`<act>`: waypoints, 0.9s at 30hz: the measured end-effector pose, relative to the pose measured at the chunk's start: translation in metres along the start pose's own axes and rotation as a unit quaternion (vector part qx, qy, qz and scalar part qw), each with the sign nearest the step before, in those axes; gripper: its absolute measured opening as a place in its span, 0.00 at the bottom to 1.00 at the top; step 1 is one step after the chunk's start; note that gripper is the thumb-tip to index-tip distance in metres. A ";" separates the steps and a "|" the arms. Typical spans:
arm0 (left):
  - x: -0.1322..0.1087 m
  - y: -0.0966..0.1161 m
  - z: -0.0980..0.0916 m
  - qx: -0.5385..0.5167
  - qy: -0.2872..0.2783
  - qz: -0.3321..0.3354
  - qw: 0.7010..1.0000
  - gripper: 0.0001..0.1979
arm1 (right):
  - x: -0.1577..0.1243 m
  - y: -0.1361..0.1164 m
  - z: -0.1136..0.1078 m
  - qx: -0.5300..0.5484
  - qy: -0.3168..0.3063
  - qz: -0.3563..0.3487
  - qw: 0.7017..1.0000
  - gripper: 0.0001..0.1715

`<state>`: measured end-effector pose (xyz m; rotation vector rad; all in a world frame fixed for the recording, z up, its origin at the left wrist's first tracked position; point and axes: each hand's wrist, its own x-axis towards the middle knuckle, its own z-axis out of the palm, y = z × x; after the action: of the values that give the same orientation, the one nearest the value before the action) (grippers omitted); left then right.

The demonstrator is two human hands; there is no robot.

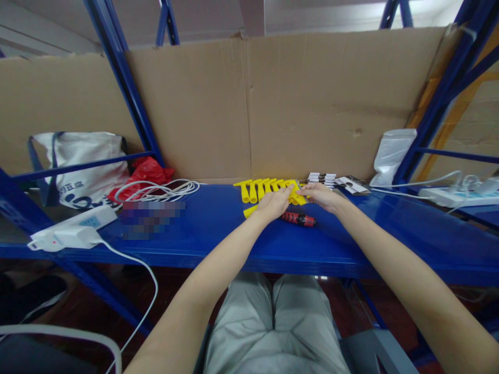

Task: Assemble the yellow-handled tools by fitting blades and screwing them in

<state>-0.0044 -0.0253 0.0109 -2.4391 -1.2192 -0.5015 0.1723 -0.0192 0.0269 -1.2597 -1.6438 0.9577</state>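
Far on the shelf [202, 223], a row of yellow pieces [253, 193] looks already well formed; one loose piece [249, 212] lies nearer, outside it; left hand [274, 204] and right hand [323, 196] almost meet at the row's right end; whether they grip, or what remains, I cannot tell.

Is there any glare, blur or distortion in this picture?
Head view: glare whitens the ceiling at upper right; head view: the blue posts splay outward going up, perhaps wide-lens distortion; head view: a pixelated patch hides detail on the shelf; head view: the yellow pieces look soft, their fine detail unclear.
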 end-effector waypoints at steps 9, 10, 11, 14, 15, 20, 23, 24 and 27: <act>-0.001 0.001 -0.003 -0.005 -0.010 -0.007 1.000 0.24 | -0.001 0.003 0.002 -0.004 -0.021 0.003 1.000 0.21; -0.002 0.001 -0.003 -0.007 -0.014 -0.010 1.000 0.24 | 0.000 0.004 0.001 -0.011 -0.022 0.001 1.000 0.21; -0.002 0.001 -0.004 -0.009 -0.016 -0.012 1.000 0.24 | 0.001 0.005 -0.001 -0.019 -0.022 -0.005 1.000 0.20; -0.001 0.001 -0.004 -0.018 -0.017 -0.017 1.000 0.24 | 0.006 0.011 -0.017 -0.078 0.006 -0.032 0.996 0.19; -0.001 0.000 -0.004 -0.021 -0.017 -0.017 0.999 0.25 | 0.008 0.014 -0.027 -0.121 0.032 -0.041 0.991 0.18; -0.001 -0.004 -0.001 -0.037 -0.026 -0.017 0.999 0.26 | 0.014 0.039 -0.084 -0.443 0.190 -0.016 0.876 0.14; 0.000 -0.005 -0.001 -0.043 -0.035 -0.023 0.998 0.26 | 0.014 0.054 -0.107 -0.517 0.168 0.035 0.839 0.12; 0.000 -0.005 -0.001 -0.044 -0.037 -0.025 0.998 0.26 | 0.014 0.059 -0.110 -0.526 0.147 0.049 0.836 0.11; 0.000 -0.004 -0.002 -0.048 -0.040 -0.026 0.998 0.26 | 0.015 0.067 -0.114 -0.530 0.096 0.067 0.840 0.09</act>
<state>-0.0085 -0.0241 0.0134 -2.5352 -1.3226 -0.4928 0.2985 0.0188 0.0090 -2.1105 -1.9805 -0.1367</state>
